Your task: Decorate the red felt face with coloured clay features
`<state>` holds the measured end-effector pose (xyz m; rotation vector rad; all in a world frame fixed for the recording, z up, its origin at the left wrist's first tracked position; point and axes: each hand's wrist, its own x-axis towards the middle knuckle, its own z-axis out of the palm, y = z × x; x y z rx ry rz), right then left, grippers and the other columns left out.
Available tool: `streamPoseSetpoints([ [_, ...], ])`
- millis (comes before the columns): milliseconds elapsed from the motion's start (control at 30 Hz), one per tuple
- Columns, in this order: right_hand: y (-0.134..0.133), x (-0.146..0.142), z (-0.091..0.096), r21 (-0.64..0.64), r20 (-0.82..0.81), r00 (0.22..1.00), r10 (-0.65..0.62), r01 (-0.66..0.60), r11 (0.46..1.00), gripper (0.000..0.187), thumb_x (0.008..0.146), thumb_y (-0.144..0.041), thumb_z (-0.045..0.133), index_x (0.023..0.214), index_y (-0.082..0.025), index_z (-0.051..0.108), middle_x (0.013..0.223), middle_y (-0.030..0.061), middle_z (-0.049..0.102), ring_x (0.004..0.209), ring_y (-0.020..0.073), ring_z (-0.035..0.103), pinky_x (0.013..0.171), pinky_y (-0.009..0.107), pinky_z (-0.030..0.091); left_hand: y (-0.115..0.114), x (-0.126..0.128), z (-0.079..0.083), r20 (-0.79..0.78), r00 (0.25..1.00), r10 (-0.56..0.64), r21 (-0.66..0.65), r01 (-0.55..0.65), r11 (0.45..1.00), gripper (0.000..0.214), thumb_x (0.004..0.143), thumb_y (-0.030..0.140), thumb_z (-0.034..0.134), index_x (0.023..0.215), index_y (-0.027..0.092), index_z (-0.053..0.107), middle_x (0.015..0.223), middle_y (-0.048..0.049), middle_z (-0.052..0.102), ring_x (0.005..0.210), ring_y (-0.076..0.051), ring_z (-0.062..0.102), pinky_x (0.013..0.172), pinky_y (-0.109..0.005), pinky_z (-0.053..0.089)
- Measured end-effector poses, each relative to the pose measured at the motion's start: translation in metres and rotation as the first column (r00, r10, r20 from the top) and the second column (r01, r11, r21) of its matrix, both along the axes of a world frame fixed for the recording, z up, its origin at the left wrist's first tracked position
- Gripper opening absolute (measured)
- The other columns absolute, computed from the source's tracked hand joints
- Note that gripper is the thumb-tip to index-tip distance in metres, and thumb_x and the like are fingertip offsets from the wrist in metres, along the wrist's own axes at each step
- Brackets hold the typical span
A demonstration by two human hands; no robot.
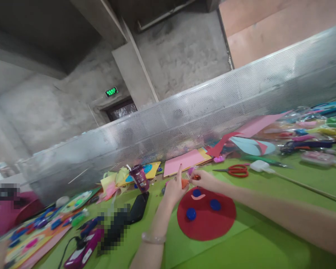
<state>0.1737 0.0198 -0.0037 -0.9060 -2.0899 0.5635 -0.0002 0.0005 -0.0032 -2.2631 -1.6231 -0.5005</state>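
Observation:
Both hands meet just beyond the far edge of a red felt circle [210,224] lying on the green table [240,246]. My left hand [175,188] pinches a small orange piece [184,183], its index finger pointing up. My right hand [204,179] is closed in a pinch on a small orange-red bit right beside it. On the circle sit three blue round buttons [190,213] and a curved pink strip [198,197]. A pale bracelet [154,238] circles my left wrist.
Red-handled scissors [236,170] and a white glue bottle [261,166] lie to the right. A purple cup [139,178], black phone [138,207], pink sheet [184,161] and craft scraps crowd the left and back. A perforated metal partition [184,119] borders the table's far side.

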Motion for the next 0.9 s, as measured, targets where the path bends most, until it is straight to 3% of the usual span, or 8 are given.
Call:
streamPoseSetpoints([
  [400,0.0055,-0.0035,-0.0068,-0.020,-0.011,1.000,-0.028,0.028,0.999,0.020,0.089,-0.029,0.054,0.080,-0.012,0.057,0.070,-0.0025,0.056,0.057,0.0091,0.054,0.055,0.024,0.047,0.0000,-0.0009,0.0018,-0.006,1.000,-0.021,0.013,0.021,1.000,0.084,0.086,0.039,0.045,0.140,0.012,-0.013,0.096,-0.0096,0.066,0.083,-0.021,0.064,0.064,-0.026,0.042],
  [633,0.0061,-0.0039,-0.0053,0.022,-0.061,0.995,-0.080,0.082,0.996,0.020,0.090,-0.031,0.053,0.085,-0.013,0.058,0.078,0.0000,0.058,0.067,0.0121,0.057,0.063,0.029,0.049,0.0001,0.0008,0.0014,-0.004,0.998,-0.070,-0.001,0.070,0.998,0.088,0.082,0.033,0.053,0.141,0.017,-0.011,0.106,-0.0085,0.064,0.093,-0.021,0.061,0.075,-0.026,0.042],
  [900,0.0035,-0.0037,-0.0051,0.028,-0.078,0.990,-0.119,0.122,0.992,0.019,0.089,-0.031,0.054,0.082,-0.013,0.058,0.075,-0.0006,0.057,0.068,0.0128,0.056,0.065,0.030,0.048,0.0015,0.0001,0.0004,0.005,0.997,-0.081,-0.016,0.081,0.997,0.088,0.081,0.030,0.055,0.141,0.016,-0.008,0.104,-0.0088,0.064,0.091,-0.021,0.061,0.074,-0.026,0.042],
])
